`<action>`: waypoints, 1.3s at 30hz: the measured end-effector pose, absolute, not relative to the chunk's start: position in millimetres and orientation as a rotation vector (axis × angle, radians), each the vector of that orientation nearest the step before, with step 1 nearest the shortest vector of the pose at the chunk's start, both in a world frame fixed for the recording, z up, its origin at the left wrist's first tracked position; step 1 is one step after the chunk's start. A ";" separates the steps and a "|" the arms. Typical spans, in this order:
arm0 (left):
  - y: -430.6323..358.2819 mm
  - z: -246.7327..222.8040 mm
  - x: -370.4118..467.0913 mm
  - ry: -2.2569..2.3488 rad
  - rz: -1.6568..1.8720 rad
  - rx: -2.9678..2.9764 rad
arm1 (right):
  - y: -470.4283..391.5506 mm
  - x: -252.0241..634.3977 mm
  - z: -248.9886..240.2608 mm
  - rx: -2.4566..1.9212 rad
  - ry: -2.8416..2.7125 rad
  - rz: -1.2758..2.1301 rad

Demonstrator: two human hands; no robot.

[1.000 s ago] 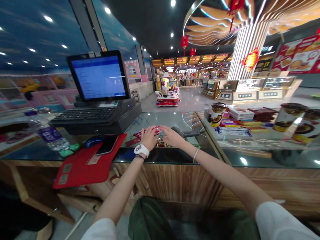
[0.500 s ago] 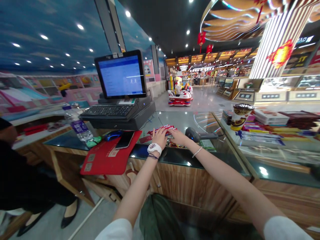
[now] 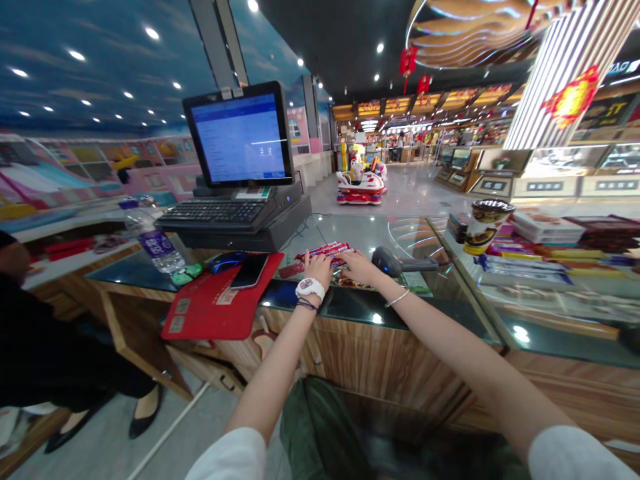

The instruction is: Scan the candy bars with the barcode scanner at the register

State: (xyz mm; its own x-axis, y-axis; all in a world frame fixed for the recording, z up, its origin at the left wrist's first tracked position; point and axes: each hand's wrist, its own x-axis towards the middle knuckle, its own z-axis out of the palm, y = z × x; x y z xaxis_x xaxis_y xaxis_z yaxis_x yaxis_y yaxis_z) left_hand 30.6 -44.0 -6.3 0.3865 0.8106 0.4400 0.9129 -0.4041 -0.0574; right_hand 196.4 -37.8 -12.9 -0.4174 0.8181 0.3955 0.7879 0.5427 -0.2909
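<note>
Several red-wrapped snack packets (image 3: 325, 249) lie side by side on the glass counter top (image 3: 345, 228), partly covered by my fingers. My left hand (image 3: 318, 268), with a white watch on the wrist, rests on their near left side, its fingers curled over them. From the right, my right hand (image 3: 359, 268) grips the packets' right end, fingers bent; a thin bracelet circles that wrist. The fingertips are partly hidden. Just right of my right hand lies a black handheld scanner (image 3: 386, 261). Left of my left hand a phone (image 3: 250, 271) lies on a red mat (image 3: 215, 313).
A monitor (image 3: 239, 139) and keyboard (image 3: 213, 212) stand at the back left, with a mouse (image 3: 226, 262) and a water bottle (image 3: 159, 243) nearby. A printed cup (image 3: 486, 228) and packaged sweets (image 3: 525, 270) sit on the right-hand case. A person in black (image 3: 55, 347) is at the left.
The camera view has shifted slightly. Both hands stay at the red packets, with the fingers slightly repositioned and more of the packets showing above them.
</note>
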 end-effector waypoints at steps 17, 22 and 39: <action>-57.0 30.7 53.1 -1.362 -0.787 -2.321 | -65.9 262.0 26.9 -1.189 -2.091 -0.392; -55.2 42.1 78.5 -1.231 -0.837 -2.340 | -66.8 299.8 28.0 -1.226 -2.009 -0.443; -42.0 50.2 158.1 -1.068 -0.892 -2.367 | -78.1 368.7 34.8 -1.300 -1.894 -0.674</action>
